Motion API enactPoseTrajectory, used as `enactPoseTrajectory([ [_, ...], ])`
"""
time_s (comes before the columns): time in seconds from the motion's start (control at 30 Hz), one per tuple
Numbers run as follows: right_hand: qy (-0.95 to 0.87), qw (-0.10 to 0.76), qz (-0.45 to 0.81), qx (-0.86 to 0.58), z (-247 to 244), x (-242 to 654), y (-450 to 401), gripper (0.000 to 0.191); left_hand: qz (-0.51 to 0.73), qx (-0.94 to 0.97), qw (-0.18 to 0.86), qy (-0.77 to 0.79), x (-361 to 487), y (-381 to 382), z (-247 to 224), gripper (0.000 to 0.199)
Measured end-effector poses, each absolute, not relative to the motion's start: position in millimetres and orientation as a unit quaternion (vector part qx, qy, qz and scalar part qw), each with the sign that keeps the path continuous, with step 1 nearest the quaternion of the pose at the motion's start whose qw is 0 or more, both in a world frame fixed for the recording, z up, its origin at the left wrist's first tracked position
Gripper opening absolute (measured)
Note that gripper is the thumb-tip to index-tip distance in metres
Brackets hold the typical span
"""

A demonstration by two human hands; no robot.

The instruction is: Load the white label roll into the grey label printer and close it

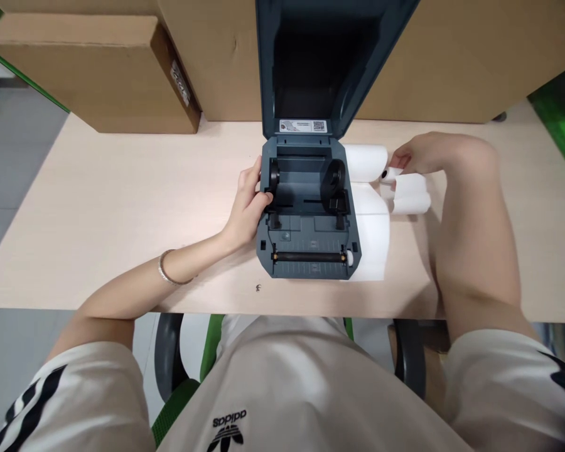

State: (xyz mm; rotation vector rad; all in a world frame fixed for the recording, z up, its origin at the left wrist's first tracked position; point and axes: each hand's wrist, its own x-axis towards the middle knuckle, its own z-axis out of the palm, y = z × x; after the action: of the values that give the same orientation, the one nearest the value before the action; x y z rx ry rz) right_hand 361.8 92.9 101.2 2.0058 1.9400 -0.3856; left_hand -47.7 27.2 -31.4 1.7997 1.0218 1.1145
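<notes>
A dark blue-grey label printer (306, 242) sits on the table with its lid (268, 75) raised. Inside are two black roll holders and, near the front, a black roller (311, 257). My left hand (247, 210) grips the printer's left wall, thumb over the rim and fingers along the outside. To the right of the printer, my right hand (424, 154) has its fingers closed on a small white paper roll (393, 172) with a black core. Its fingertips are partly hidden. A larger white paper roll (367, 162) lies between that roll and the printer.
Loose white paper (371, 245) spreads beside the printer's right side, and a curled paper piece (410, 194) lies below my right hand. A cardboard box (75, 75) stands back left. Behind the printer rises a cardboard panel (452, 63). A small dark scrap (258, 288) lies near the table's front edge.
</notes>
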Motion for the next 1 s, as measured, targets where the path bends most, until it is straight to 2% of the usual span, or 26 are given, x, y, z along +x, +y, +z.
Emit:
enactPoseTrajectory([
  [0.17,0.626,0.209,-0.183,0.728,111.8,352.3,86.2,0.023,0.442,0.704,0.38,0.405,-46.4,28.5,-33.9,0.086],
  [0.3,0.637,0.156,-0.146,0.741,127.5,350.1,74.4,0.058,0.445,0.704,0.378,0.405,-46.8,28.1,-33.4,0.085],
  [0.37,0.67,0.115,-0.127,0.722,132.0,346.0,68.1,0.066,0.445,0.707,0.376,0.402,-47.1,27.8,-32.5,0.087],
  [0.5,0.759,0.064,-0.164,0.627,123.0,324.3,63.3,0.075,0.446,0.71,0.373,0.397,-47.1,27.9,-31.9,0.088],
  [0.7,0.786,0.078,-0.116,0.602,100.5,296.0,70.7,0.068,0.454,0.708,0.363,0.401,-45.1,28.6,-33.5,0.084],
  [0.87,0.771,0.073,-0.166,0.61,128.8,319.0,61.3,0.064,0.462,0.721,0.337,0.391,-44.2,29.2,-34.9,0.087],
  [1.0,0.782,0.0,-0.142,0.607,162.8,356.1,38.5,0.077,0.471,0.727,0.337,0.369,-44.6,29.3,-37.5,0.088],
])
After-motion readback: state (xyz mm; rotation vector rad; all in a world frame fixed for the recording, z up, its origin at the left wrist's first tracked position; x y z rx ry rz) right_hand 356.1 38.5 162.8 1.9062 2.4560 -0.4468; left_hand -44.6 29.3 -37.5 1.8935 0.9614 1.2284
